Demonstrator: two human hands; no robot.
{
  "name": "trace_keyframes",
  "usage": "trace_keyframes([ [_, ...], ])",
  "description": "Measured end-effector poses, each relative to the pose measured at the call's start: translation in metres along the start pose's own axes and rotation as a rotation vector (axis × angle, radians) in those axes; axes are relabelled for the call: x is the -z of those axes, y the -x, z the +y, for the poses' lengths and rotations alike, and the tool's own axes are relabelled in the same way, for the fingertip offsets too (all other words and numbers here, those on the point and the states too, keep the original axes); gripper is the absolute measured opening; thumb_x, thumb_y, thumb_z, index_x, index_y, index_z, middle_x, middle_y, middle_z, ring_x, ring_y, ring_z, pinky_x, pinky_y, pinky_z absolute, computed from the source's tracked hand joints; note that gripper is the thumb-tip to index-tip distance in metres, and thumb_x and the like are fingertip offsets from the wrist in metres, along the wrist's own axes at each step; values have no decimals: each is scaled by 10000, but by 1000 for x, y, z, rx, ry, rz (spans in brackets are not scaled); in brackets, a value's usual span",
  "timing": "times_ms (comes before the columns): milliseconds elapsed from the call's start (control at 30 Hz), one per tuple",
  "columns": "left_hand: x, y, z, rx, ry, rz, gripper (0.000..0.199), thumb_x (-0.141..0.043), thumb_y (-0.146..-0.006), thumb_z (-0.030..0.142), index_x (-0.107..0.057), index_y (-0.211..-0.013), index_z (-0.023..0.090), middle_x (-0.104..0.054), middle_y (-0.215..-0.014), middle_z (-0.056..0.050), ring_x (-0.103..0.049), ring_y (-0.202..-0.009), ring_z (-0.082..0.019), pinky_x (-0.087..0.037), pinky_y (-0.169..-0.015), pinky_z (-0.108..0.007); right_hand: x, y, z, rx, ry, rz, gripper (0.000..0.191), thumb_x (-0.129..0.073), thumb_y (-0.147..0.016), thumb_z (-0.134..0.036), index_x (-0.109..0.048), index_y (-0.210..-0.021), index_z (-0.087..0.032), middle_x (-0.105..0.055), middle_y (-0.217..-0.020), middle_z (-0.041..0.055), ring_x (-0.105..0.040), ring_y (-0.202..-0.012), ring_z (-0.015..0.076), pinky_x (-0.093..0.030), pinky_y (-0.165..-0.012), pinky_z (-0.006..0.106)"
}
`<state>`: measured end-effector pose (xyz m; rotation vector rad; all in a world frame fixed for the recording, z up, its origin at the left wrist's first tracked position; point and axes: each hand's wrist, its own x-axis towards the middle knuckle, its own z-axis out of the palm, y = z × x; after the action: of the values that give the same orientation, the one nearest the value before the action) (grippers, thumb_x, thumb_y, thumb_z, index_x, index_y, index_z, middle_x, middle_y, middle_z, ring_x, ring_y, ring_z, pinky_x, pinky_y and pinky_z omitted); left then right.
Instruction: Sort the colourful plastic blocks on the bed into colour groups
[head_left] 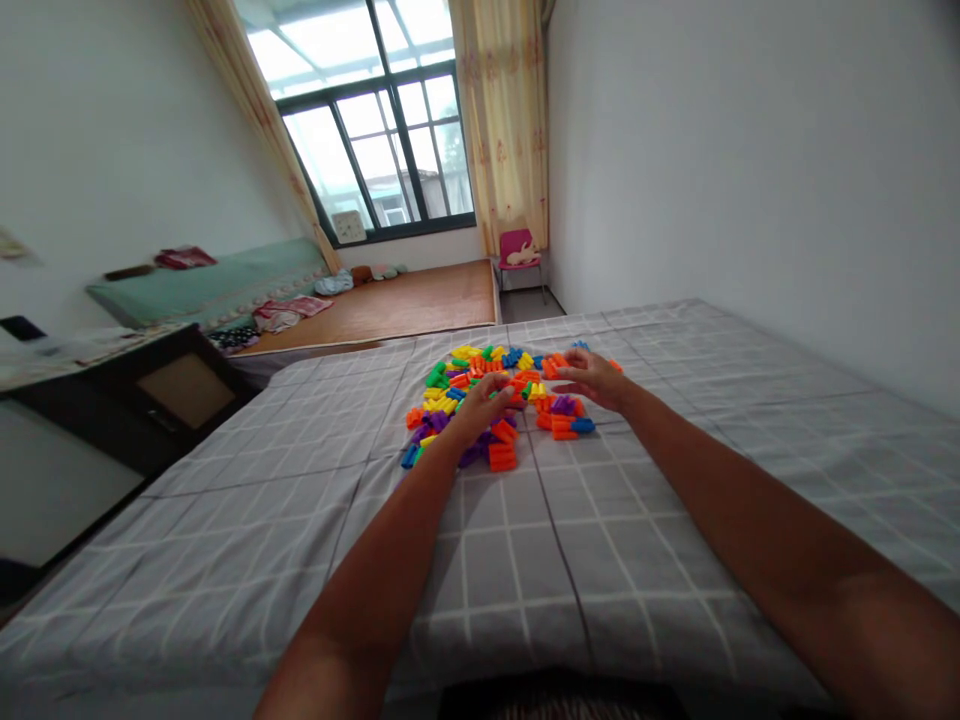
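Note:
Many small plastic building blocks (439,400), tube-shaped and in orange, yellow, green, blue and purple, lie heaped on the bed. Over the middle of this heap is my left hand (482,402), its fingers curled and the thumb close to them; whatever is between them is too small to make out. My right hand (596,380) hovers at the heap's right side with fingers apart, close to some orange blocks (555,365). Between the two hands lie orange and yellow blocks (536,391). Nearer to me, a small group of orange, purple and blue blocks (566,425) sits below my right hand.
A grey checked sheet (300,520) covers the bed. White wall (750,180) borders the right side. To the left stands a dark cabinet (150,400). Farther off are a second bed with a brown mat (427,290), a pink chair (516,245) and a window.

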<state>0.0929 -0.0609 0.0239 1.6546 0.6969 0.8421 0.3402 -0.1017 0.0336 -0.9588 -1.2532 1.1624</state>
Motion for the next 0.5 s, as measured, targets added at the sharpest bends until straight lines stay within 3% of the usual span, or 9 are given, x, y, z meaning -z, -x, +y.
trace_keyframes([
  [133, 4, 0, 1, -113, -39, -6, 399, -749, -694, 379, -561, -974, 167, -643, -1041, -50, -629, -949, -161, -507, -841, -297, 19, -1, -33, 162, -30, 119, 435, -795, -653, -407, -516, -930, -222, -641, -1085, 39, -651, -1003, 203, -573, -856, 384],
  [267, 6, -9, 4, -109, -146, -28, 350, -699, -730, 304, -559, -1021, 168, -660, -963, -41, -627, -919, -154, -500, -838, -300, 74, -8, -60, 186, 174, 242, 414, -784, -640, -402, -513, -890, -214, -663, -973, 28, -659, -864, 173, -563, -759, 341],
  [400, -9, -35, 12, -172, -419, -99, 309, -651, -748, 226, -583, -1043, 164, -661, -1023, -56, -621, -955, -164, -505, -865, -307, 140, -12, -52, 29, 693, 377, 346, -761, -609, -322, -539, -836, -187, -671, -918, 63, -625, -761, 177, -509, -668, 316],
  [500, -30, -66, 16, -220, -632, -89, 435, -672, -723, 185, -578, -1148, 177, -653, -1111, -65, -608, -1032, -179, -493, -921, -321, 170, -11, -27, -82, 1171, 411, 257, -725, -585, -221, -586, -799, -190, -676, -849, 43, -600, -731, 174, -466, -656, 285],
])
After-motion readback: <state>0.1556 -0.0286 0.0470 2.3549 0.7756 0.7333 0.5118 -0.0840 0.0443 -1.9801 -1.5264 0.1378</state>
